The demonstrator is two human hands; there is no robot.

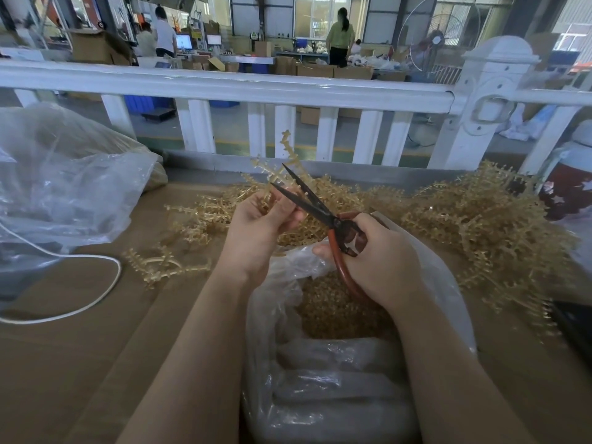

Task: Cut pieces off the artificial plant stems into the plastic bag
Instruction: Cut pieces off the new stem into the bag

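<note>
My left hand (259,225) pinches a tan artificial plant stem (285,158) that sticks up and away from me. My right hand (374,261) grips the red handles of black-bladed scissors (307,200). The blades are spread, one on each side of the stem just above my left fingers. Below both hands stands an open clear plastic bag (320,379) with a heap of cut tan pieces (336,312) inside. A big pile of uncut stems (464,219) lies on the table behind and to the right.
A few loose stems (163,264) lie on the brown cardboard tabletop (96,363) at left. A large clear bag (64,187) and a white cord (96,261) sit at far left. A white railing (256,88) runs behind. A red jar (567,190) stands at right.
</note>
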